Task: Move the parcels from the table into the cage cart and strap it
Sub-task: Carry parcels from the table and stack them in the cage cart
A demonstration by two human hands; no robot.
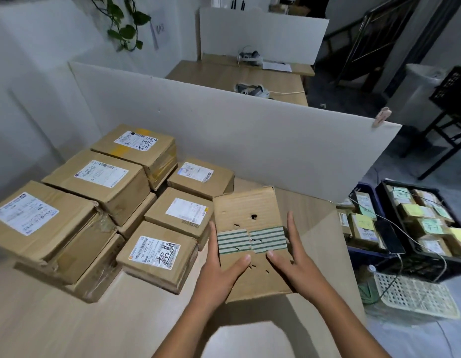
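Note:
A brown cardboard parcel (246,208) with a band of green-striped tape and small holes in its top lies near the right edge of the wooden table (69,319). My left hand (219,270) presses its left side and my right hand (294,262) its right side, both thumbs lying on top. Several labelled parcels are packed together on the left half of the table, among them a large one (100,182) and a small one (159,257) beside my left hand. On the floor to the right stand dark crates (415,267) filled with small parcels.
A white divider board (250,133) runs along the table's far edge. A white plastic basket (415,295) lies on the floor beside the crates, and a cable trails over them. Another desk (250,76) stands behind the divider.

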